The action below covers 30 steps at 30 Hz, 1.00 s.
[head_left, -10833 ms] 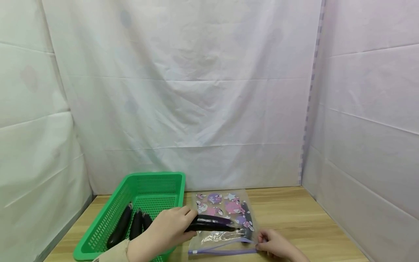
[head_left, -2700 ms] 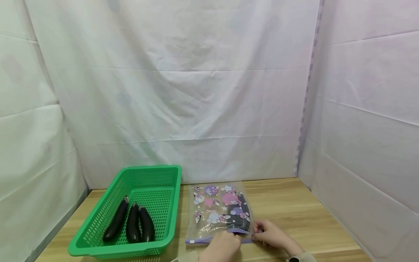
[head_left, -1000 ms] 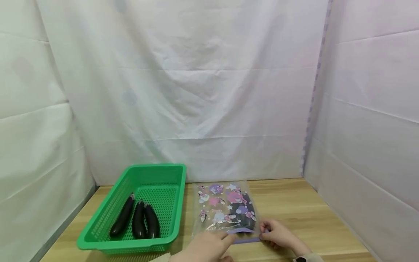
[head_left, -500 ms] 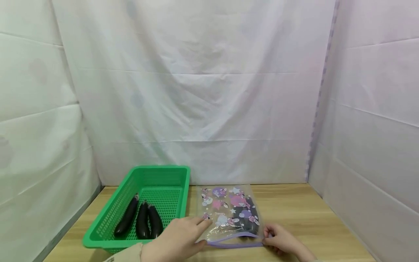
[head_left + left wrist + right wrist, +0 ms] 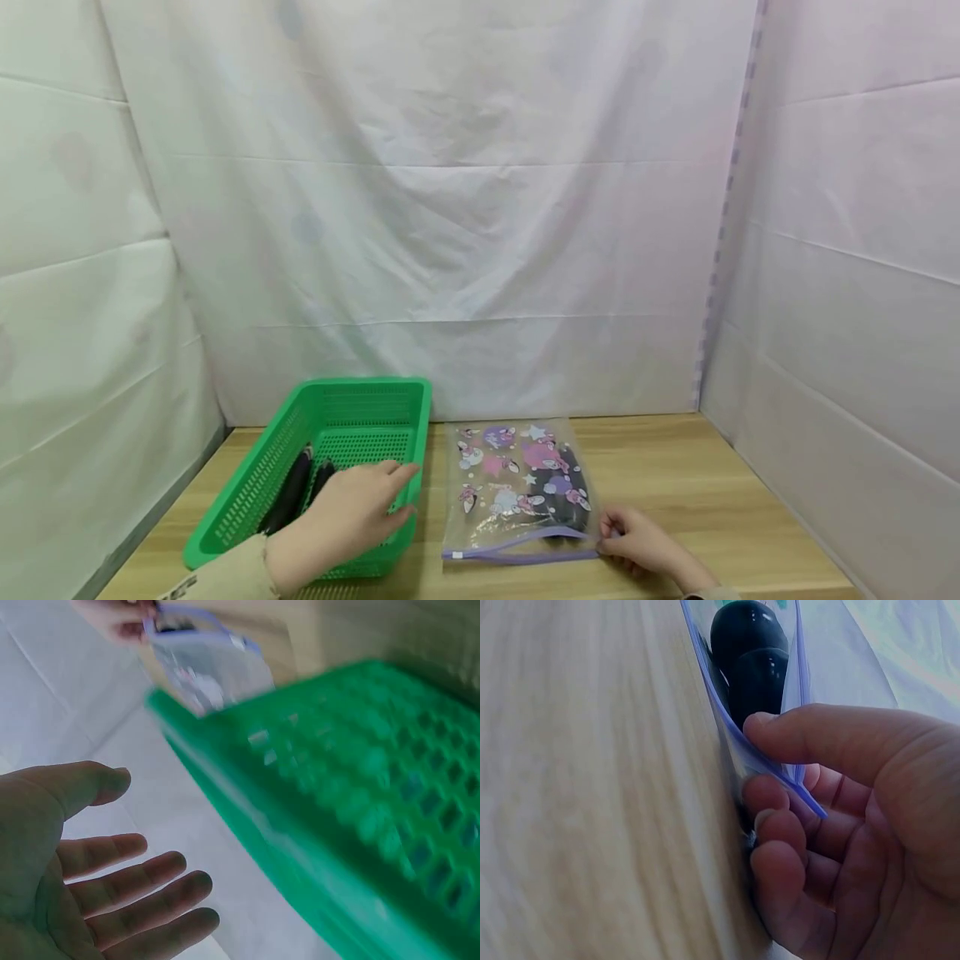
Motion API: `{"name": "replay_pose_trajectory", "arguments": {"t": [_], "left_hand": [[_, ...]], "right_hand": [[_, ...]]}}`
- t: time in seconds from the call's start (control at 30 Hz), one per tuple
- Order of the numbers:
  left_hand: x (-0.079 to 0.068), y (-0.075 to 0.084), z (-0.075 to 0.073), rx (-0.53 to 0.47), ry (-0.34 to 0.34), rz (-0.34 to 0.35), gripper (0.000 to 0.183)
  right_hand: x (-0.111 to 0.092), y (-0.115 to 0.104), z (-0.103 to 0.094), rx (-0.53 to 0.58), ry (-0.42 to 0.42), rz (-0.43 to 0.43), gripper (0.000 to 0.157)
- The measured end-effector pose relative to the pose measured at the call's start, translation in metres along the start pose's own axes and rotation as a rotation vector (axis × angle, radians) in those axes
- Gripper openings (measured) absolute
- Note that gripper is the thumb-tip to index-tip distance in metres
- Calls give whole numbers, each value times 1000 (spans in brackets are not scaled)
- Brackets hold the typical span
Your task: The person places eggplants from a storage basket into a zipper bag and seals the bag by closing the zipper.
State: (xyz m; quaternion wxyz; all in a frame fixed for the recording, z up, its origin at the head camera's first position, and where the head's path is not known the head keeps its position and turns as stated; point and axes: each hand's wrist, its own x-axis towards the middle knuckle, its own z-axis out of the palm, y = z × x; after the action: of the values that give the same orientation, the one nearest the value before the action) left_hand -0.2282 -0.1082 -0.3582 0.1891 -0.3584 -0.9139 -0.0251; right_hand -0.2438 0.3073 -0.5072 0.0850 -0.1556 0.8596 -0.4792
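Observation:
My left hand (image 5: pixel 345 512) is over the right side of the green plastic basket (image 5: pixel 367 382), fingers extended and holding nothing. In the left wrist view its palm and spread fingers (image 5: pixel 142 881) show beside the blurred basket wall. Dark eggplants (image 5: pixel 288 492) lie in the basket, partly hidden by this hand. A clear printed zip bag (image 5: pixel 483 504) with a purple zip edge lies flat on the table, its mouth parted toward me. My right hand (image 5: pixel 641 542) pinches the right corner of that mouth. Inside the bag, two eggplants (image 5: pixel 757 682) show their rounded ends in the right wrist view.
The wood-grain table (image 5: pixel 675 475) carries the basket on the left and the bag to its right. White cloth (image 5: pixel 480 250) hangs behind and along both sides. A white slider (image 5: pixel 457 555) sits at the left end of the zip.
My left hand has drawn back from the bag's mouth and moved left over the basket. Compared with the oldest frame, the eggplant it held is now in the bag. The right hand keeps its pinch.

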Motion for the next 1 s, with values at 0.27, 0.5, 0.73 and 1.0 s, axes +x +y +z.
{"name": "replay_pose_trajectory", "arguments": {"t": [0.27, 0.5, 0.73, 1.0], "left_hand": [[1, -39, 2, 55, -48, -161, 44], [0, -67, 7, 21, -85, -274, 52], [-3, -98, 10, -16, -174, -367, 66], [-6, -135, 13, -109, -347, -464, 71]], "right_hand": [[-1, 2, 0, -8, 3, 6, 20], [-3, 5, 2, -32, 12, 32, 19], [-3, 4, 2, -11, 13, 39, 20], [-2, 3, 2, -6, 6, 41, 21]]}}
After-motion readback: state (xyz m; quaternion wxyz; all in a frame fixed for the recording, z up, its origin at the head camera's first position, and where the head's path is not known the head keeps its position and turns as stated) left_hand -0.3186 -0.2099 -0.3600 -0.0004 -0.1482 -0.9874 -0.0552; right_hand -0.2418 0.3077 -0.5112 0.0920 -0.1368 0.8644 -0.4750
